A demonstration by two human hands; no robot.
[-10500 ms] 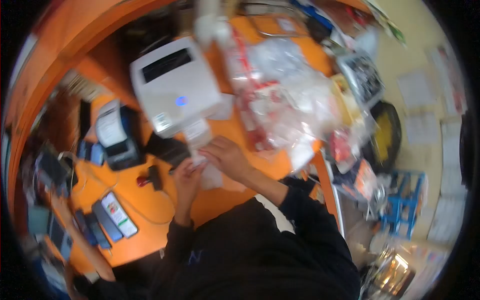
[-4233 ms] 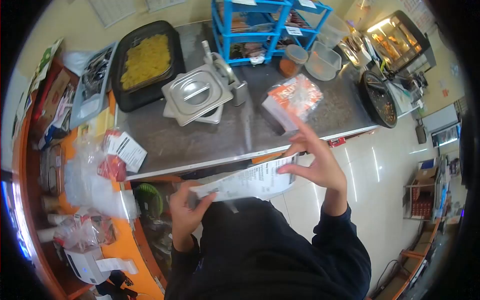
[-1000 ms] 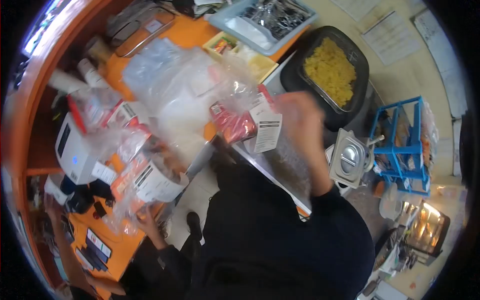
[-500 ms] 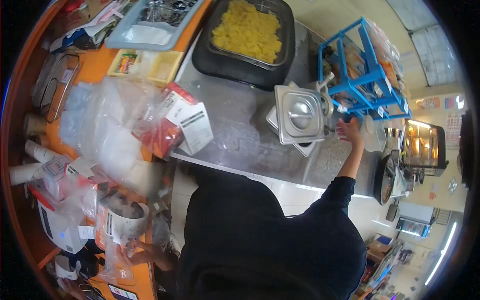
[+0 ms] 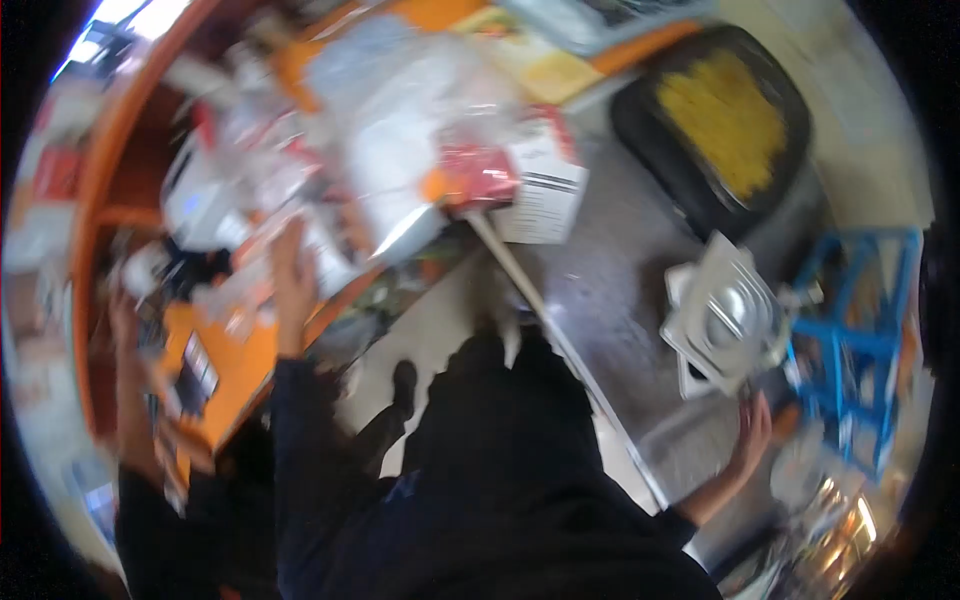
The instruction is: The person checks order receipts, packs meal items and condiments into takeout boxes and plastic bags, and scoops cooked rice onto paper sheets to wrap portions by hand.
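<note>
left hand (image 5: 290, 262) is sitting by a plastic bag (image 5: 238, 303), grip unclear; right hand (image 5: 750, 432) is pointing, fingers apart, near a metal lid (image 5: 736, 308).

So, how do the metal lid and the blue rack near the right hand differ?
The metal lid is silvery, while the blue rack is, as named, blue. The lid is a squarish plate with a rounded shape at its middle; the rack is an open frame of bars. The lid also looks smaller than the rack. Both are close to the right hand.
</note>
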